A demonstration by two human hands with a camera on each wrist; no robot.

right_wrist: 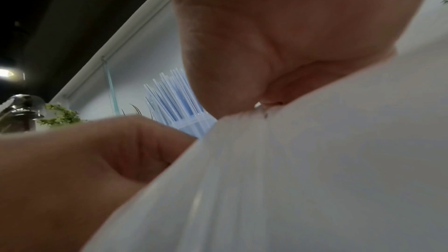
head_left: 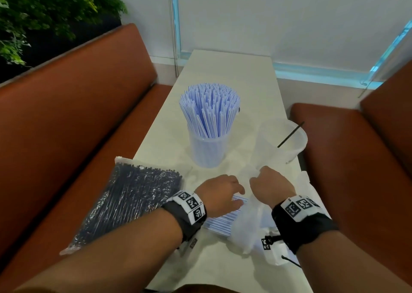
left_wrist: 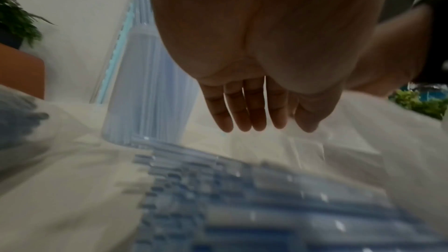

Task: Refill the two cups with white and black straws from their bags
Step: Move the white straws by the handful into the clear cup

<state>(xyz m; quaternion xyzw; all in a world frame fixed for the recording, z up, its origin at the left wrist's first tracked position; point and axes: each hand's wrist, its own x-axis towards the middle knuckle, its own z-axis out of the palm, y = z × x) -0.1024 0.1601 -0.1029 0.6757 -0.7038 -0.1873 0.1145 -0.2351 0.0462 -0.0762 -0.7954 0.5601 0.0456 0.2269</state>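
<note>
At the near end of the desk point(head_left: 231, 74), a thin clear bag point(head_left: 247, 221) lies with a flat layer of white straws point(head_left: 223, 220) still inside it. The long axis of these straws runs across the desk, from the left edge side toward the right, and their open ends point to the left. The left hand point(head_left: 219, 195) is directly above them, palm down, fingers point(left_wrist: 238, 110) straight and slightly spread; from the wrist view a small gap shows under the fingertips, so it holds nothing. The right hand point(head_left: 270, 184) is curled and pinches a fold of the bag film, lifting it just beside the left hand. So the left hand is nearer to the straws, and the right one keeps the bag mouth up.

Farther along the middle of the desk stands a translucent plastic cup point(head_left: 208, 150) already packed with upright white straws, which spread out like a fan at the top. Near the right edge a second clear cup point(head_left: 287, 141) is almost empty, with one single black straw point(head_left: 289, 134) leaning in it. At the left edge, partly hanging over it, lies the bag of black straws point(head_left: 131, 200), glossy and wrinkled, its long axis diagonal to the desk; it looks unopened, but this is not certain.

The straws are light, smooth and thin, so they probably roll and slip easily; the film is soft and can stick to the fingers.
</note>
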